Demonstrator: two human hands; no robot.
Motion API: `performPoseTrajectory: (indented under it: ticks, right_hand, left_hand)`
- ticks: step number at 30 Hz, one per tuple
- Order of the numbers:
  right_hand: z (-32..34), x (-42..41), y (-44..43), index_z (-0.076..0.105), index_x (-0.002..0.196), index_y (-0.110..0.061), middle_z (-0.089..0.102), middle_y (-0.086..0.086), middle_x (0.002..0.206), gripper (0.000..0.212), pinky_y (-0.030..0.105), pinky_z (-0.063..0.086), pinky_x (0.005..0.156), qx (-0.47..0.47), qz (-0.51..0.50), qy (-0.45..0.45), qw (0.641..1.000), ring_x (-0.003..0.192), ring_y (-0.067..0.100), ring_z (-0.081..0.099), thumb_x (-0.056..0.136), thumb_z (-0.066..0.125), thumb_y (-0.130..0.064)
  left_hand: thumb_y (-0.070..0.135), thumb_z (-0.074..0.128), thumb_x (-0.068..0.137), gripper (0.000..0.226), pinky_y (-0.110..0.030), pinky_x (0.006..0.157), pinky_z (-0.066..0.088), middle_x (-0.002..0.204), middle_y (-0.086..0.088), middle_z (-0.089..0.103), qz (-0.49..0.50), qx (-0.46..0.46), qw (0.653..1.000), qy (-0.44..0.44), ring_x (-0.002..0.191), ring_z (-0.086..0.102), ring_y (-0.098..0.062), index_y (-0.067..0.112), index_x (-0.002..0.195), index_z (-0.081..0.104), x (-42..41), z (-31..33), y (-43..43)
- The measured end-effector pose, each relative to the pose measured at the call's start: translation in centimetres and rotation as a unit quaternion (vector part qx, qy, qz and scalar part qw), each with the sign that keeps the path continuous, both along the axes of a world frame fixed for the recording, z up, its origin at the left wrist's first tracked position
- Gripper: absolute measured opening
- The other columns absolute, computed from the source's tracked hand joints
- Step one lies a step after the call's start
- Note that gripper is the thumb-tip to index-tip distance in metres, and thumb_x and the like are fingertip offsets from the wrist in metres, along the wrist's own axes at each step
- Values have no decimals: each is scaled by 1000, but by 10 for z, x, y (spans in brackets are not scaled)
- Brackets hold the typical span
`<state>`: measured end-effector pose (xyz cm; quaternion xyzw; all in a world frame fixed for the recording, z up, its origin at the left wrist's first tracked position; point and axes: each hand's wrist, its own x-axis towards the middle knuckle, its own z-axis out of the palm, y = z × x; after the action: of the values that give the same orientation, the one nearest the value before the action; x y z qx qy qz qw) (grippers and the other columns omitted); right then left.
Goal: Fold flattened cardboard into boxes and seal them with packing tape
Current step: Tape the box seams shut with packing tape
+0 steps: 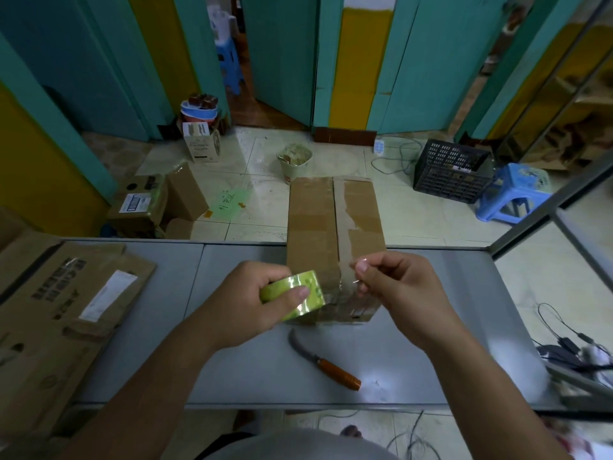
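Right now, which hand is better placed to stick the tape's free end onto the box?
Right. The right hand pinches the free tape end directly over the box and its centre seam, while the left hand is occupied gripping the tape roll beside it.

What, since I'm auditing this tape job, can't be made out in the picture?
Head view only:
- tape end pinched by the right hand: clear film, so its run back to the tape roll barely shows.
- box, near face: hidden by the roll and the left hand.
- flattened cardboard: cut off by the left edge, print blurred.
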<state>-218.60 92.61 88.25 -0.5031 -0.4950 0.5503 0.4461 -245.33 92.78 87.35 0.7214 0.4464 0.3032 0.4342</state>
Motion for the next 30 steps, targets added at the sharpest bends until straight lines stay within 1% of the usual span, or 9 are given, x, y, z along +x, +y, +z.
performPoseTrajectory:
  ticks: [4, 7, 12, 15, 17, 20, 23, 28, 30]
  right_hand:
    - [-4, 6, -2, 83, 92, -22, 75, 9, 78, 12, 28, 60, 75, 32, -8, -36, 999, 75, 21, 71, 96, 72, -19]
    - [-10, 3, -3, 83, 91, -19, 73, 13, 80, 14, 31, 59, 75, 11, -38, -8, 999, 76, 23, 68, 97, 70, -17]
    - [-20, 0, -3, 79, 85, -9, 66, 9, 76, 17, 29, 55, 70, -91, -62, 121, 987, 76, 23, 62, 95, 70, -17]
    - [-28, -2, -4, 78, 85, -10, 64, 12, 82, 16, 29, 53, 70, -109, -57, 124, 985, 78, 23, 59, 88, 74, -25]
    - [-32, -1, -2, 78, 91, -8, 66, 11, 82, 13, 30, 53, 71, -108, -80, 119, 984, 77, 22, 59, 93, 71, -18]
    - [-30, 7, 2, 77, 98, -2, 73, 17, 89, 14, 42, 57, 81, -59, -86, 54, 993, 82, 30, 65, 96, 70, -14]
    - [-16, 24, 5, 78, 98, -4, 75, 23, 95, 25, 51, 58, 87, 11, -76, -6, 997, 90, 41, 70, 89, 75, -27]
    - [-6, 40, 9, 81, 90, -17, 74, 13, 78, 18, 30, 56, 68, 93, -62, -64, 992, 70, 25, 67, 88, 81, -34]
    - [-11, 40, 11, 81, 89, -19, 73, 8, 73, 13, 22, 54, 64, 104, -77, -78, 988, 66, 18, 66, 91, 80, -32]
  left_hand:
    - [72, 62, 89, 59, -31, 44, 46, 51, 0, 61, 39, -10, 987, 158, 42, 61, -11, 17, 68, 63, -1, 1, 10]
    - [75, 66, 87, 69, -25, 43, 46, 49, -3, 62, 47, -36, 982, 182, 41, 64, -13, 11, 62, 64, 0, 2, 14]
    - [74, 69, 87, 56, -14, 49, 37, 52, 9, 56, -65, -74, 993, -64, 47, 50, -2, 24, 61, 68, -9, 9, 11]
    - [62, 77, 88, 64, -22, 49, 47, 57, -11, 66, -54, -106, 973, -197, 48, 63, -14, 3, 69, 64, -15, 4, 5]
    - [55, 80, 88, 63, -23, 47, 49, 57, -16, 63, -40, -92, 970, -220, 46, 63, -17, -2, 71, 59, -15, 0, 3]
    - [39, 72, 94, 38, -22, 44, 45, 54, -2, 56, -10, -44, 984, -174, 44, 58, -13, 14, 67, 64, -14, -5, 2]
    - [47, 67, 94, 39, -23, 43, 42, 50, 3, 49, 28, -35, 995, -90, 42, 53, -12, 27, 60, 62, -21, -9, 4]
    - [60, 71, 94, 59, -26, 46, 39, 45, 2, 45, 41, -40, 983, 174, 42, 51, -10, 21, 53, 56, -34, -12, 19]
    - [67, 69, 92, 65, -26, 45, 43, 43, -2, 52, 44, -39, 979, 194, 40, 55, -13, 17, 53, 57, -35, -9, 24]
